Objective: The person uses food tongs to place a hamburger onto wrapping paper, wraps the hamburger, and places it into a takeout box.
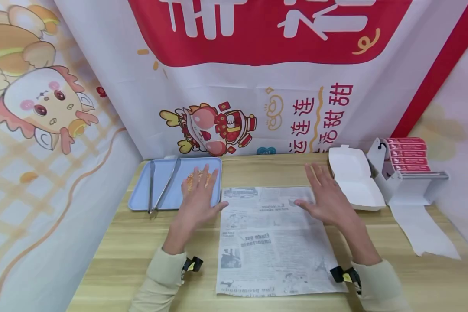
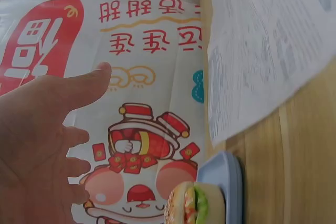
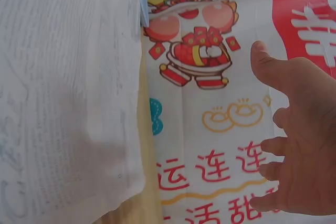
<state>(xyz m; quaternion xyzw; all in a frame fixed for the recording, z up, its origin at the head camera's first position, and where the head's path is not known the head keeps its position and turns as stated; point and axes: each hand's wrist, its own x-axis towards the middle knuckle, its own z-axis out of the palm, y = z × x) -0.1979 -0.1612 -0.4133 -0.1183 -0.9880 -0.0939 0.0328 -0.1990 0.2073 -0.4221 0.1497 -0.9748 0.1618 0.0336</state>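
Note:
My left hand (image 1: 198,197) hovers with spread fingers over the right part of a blue tray (image 1: 140,190), holding nothing. Beneath it sits a sesame-bun burger (image 2: 195,205), partly hidden by the fingers in the head view; lettuce shows at its side in the left wrist view. My right hand (image 1: 327,197), also spread and holding nothing, is above the upper right edge of a newsprint-patterned paper sheet (image 1: 277,247). The sheet lies flat on the wooden table between both arms. In the right wrist view the right hand (image 3: 302,135) appears apart from the sheet.
Metal tongs (image 1: 164,186) lie across the tray's left side. An open white takeaway box (image 1: 355,186) stands behind the right hand. Farther right is a label dispenser (image 1: 409,182) with a red label roll and a white strip (image 1: 425,229) trailing onto the table (image 1: 113,268). A printed cloth backs everything.

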